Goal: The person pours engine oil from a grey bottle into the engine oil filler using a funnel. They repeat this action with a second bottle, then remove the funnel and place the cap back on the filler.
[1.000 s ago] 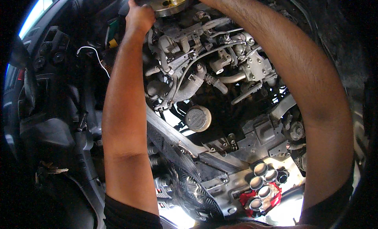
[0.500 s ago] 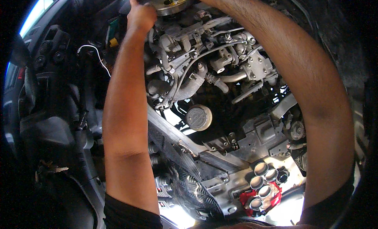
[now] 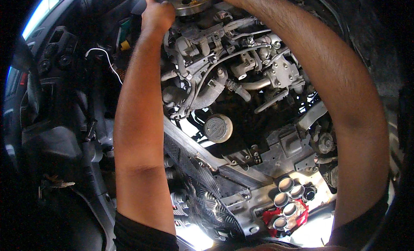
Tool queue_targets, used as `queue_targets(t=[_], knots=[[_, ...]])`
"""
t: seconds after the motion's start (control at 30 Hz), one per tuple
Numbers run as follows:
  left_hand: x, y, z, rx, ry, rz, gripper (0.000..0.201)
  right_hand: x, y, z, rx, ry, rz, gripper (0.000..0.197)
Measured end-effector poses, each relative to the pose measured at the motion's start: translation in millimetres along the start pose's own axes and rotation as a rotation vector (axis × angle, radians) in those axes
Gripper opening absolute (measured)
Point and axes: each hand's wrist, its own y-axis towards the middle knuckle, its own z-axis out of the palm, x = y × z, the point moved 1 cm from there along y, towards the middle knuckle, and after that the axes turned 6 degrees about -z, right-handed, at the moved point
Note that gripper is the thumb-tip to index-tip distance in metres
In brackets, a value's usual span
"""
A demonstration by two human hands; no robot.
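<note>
— Metal disc (image 3: pixel 183 3) up at the top edge of the engine bay: that is what both arms are reaching for. The left hand (image 3: pixel 157 16) is curling its grip around the disc's left rim, fingers closed on it.

— And the right hand?

— The right forearm (image 3: pixel 327 78) is running up past the disc, and the hand itself is going out of view at the top edge, so I cannot tell whether that grip is wide or narrow, or holding anything.

— How would you handle the disc well from here?

— As I judge it, the disc is sitting high and far from the body, so both arms are working at full stretch. I would be keeping the left wrist straight and the pull square to the disc's face, not tilting it, since a cocked disc tends to bind.

— Anything nearby to mind?

— Plenty. Hoses (image 3: pixel 207 91) and pipes are crowding just below the disc, and a white wire (image 3: pixel 105 57) is hanging near the left forearm (image 3: pixel 138 121); an elbow swinging down could snag either. The round cap (image 3: pixel 218 128) is lying well below, between the arms. Sockets (image 3: pixel 286 197) on a red rag (image 3: pixel 269 216) are sitting at the bay's lower right edge, well apart from both hands.

— So slow and level?

— Slow, level, and elbows held in.
</note>
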Motion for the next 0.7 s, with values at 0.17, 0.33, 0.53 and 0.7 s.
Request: queue_targets(t=[0.17, 0.33, 0.53, 0.7], knots=[[0.7, -0.7, -1.6, 0.001, 0.019, -0.003, 0.07, 3.9, -0.8, 4.3, 0.003, -0.054, -0.018, 0.042], [2.6, -0.9, -5.2, -0.006, 0.037, -0.007, 0.07, 8.5, 0.5, 6.7, -0.024, -0.048, -0.03, 0.044], [2.1, -1.1, -7.0, -0.013, 0.066, -0.006, 0.07, 0.6, -9.7, 4.9, -0.038, -0.016, -0.086, 0.044], [-0.2, -2.3, -7.2, -0.015, 0.1, -0.006, 0.071, -8.1, -11.6, 3.8, -0.01, -0.062, -0.135, 0.045]])
